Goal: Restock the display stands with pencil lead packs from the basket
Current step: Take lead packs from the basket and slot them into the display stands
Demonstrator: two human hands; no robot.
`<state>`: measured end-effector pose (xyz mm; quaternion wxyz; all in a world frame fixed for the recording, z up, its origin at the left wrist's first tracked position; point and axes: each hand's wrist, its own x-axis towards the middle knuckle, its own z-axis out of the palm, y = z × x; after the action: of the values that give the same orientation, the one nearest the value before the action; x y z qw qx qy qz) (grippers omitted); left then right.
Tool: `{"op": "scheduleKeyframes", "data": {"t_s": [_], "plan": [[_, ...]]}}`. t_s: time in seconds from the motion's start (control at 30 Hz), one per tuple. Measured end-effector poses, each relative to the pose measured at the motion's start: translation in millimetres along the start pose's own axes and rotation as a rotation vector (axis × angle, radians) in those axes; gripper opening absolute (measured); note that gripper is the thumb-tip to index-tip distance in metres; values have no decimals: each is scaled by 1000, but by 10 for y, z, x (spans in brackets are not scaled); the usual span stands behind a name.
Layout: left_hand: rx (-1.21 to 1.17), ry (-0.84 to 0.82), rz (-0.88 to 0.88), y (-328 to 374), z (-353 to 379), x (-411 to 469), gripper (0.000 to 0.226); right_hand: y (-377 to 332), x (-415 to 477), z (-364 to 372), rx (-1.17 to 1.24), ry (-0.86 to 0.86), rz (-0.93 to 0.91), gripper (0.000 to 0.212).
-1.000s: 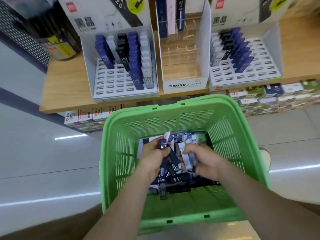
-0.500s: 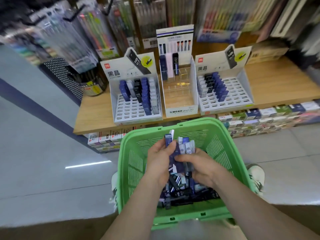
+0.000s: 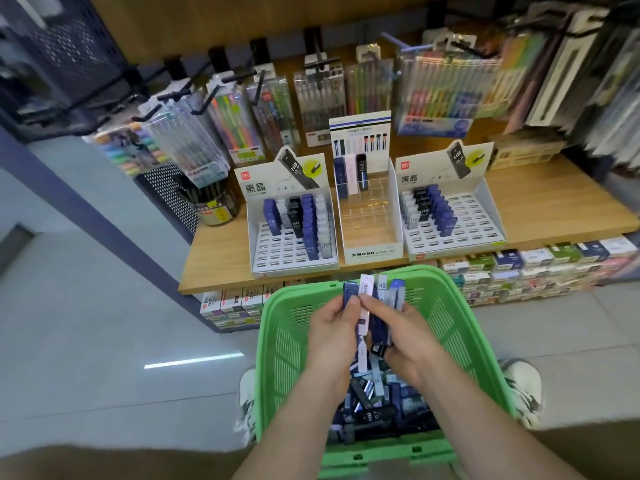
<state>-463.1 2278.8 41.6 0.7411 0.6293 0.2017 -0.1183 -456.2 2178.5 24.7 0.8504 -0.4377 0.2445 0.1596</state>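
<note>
Both hands are up over the basket, curled round the same bunch of lead packs (image 3: pixel 367 289). The left hand (image 3: pixel 330 329) has its thumb pressed on a dark blue pack at the left edge of the bunch. The right hand (image 3: pixel 403 336) wraps its fingers round the rest from the other side. The packs fan out upright above the knuckles, a mix of dark blue, white and pale blue, roughly level with the basket's far rim.

Underneath, the green basket (image 3: pixel 285 344) has a messy heap of loose packs (image 3: pixel 375 407) in the bottom, blue, black and grey, a couple showing "HB 0.7". A white shoe (image 3: pixel 247 393) sits on the floor either side of the basket.

Just past the far rim is the wooden shelf (image 3: pixel 540 202) with three stands side by side:
- left stand (image 3: pixel 277 252): white slotted tray, a few rows of packs down the back and right, front-left slots bare
- middle stand (image 3: pixel 372 252): "MONO" box with clear dividers, a few packs standing at the back
- right stand (image 3: pixel 476 220): same slotted tray, packs clustered in the back left corner

Left of the stands there's a pen cup (image 3: pixel 216 209). Packs of coloured pens (image 3: pixel 242 123) hang on hooks behind, and small boxes (image 3: pixel 536 268) are stacked below the shelf.
</note>
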Motion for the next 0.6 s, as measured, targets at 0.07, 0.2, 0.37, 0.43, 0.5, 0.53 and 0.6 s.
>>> {"op": "scheduleKeyframes", "data": {"t_s": [0.07,0.2,0.37,0.43,0.5,0.53,0.6], "plan": [[-21,-25,-3,66,-13,-25,19,-21,-1,60,-8,-6,-18,13],[-29,-67,4,255,-37,-1,18,-80,28,186,-4,10,-42,4],[57,-116,44,632,-72,144,15,-169,-8,317,130,-95,17,5],[109,-160,75,825,-88,212,14,-228,-4,362,181,-122,44,15],[168,-223,115,1007,-89,266,11,-291,2,392,235,-162,60,16],[190,-256,133,1086,-84,287,10,-317,-1,409,262,-184,63,13],[208,-293,171,1208,-69,326,12,-356,-11,438,307,-231,64,12]]}}
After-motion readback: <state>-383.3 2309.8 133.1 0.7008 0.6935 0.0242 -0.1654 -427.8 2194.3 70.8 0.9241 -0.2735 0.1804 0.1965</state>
